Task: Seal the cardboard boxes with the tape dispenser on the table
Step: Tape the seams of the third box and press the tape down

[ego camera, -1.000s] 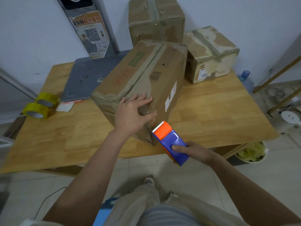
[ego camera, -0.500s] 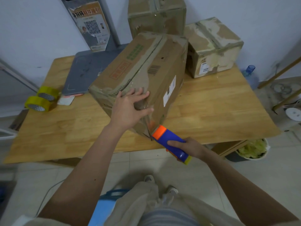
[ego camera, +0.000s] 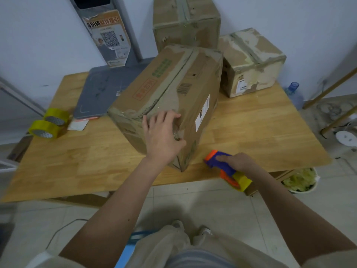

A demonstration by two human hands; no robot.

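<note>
A long cardboard box [ego camera: 168, 89] lies at an angle in the middle of the wooden table [ego camera: 251, 132], its top seam and near end covered in tape. My left hand [ego camera: 164, 136] lies flat on the box's near end, fingers spread over the tape there. To the right of the box's near corner, my right hand [ego camera: 239, 161] grips the blue and orange tape dispenser [ego camera: 220, 163] with its yellow roll, low at the table's front edge. Two more taped boxes stand behind: one at the back [ego camera: 185, 20], one at the back right [ego camera: 251, 62].
Two yellow tape rolls [ego camera: 48, 124] rest at the table's left edge beside a white card. A grey flat mat [ego camera: 104, 89] lies at the back left. On the floor to the right are a bowl of scraps [ego camera: 301, 180], a blue water jug and wooden poles.
My right hand has drawn the dispenser away from the box's near corner, rightward and down onto the table's front edge. My left hand stays pressed on the box end.
</note>
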